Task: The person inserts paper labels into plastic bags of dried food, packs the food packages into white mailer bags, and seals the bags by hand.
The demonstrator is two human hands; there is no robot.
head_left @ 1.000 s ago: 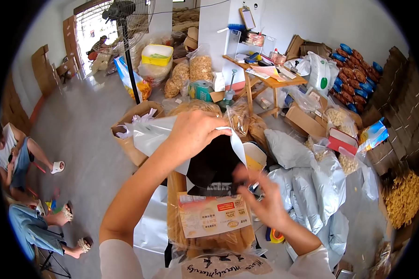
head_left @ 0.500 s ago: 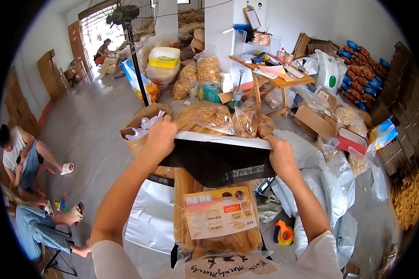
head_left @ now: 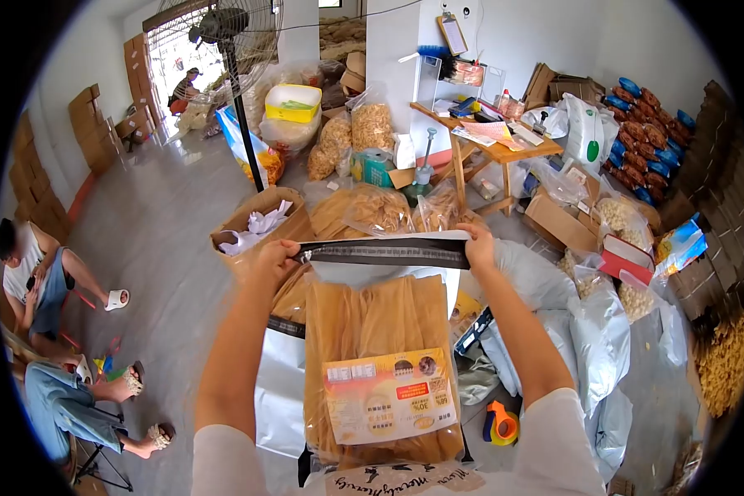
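My left hand (head_left: 278,257) and my right hand (head_left: 479,246) are closed on opposite ends of the mouth of a plastic mailing bag (head_left: 380,252). The bag is white outside and black inside, and its edge is pulled taut between them, with a black printed strip showing. Nearer my body lies a clear packet of long tan dried strips (head_left: 376,310), just below the stretched edge. A printed yellow and white label (head_left: 388,417) sits on its front. How far the mailing bag hangs behind the packet is partly hidden.
A carton (head_left: 256,227) with pale wrapping stands front left, beside a fan pole (head_left: 244,116). Silver-white filled bags (head_left: 599,331) and an orange tape dispenser (head_left: 502,423) lie to the right. Behind is a cluttered wooden table (head_left: 504,147). Seated people (head_left: 37,273) are at left.
The bag's mouth has turned from a wide black opening to a narrow taut strip. My left hand has moved down and left; my right hand has shifted slightly up. More of the packet shows.
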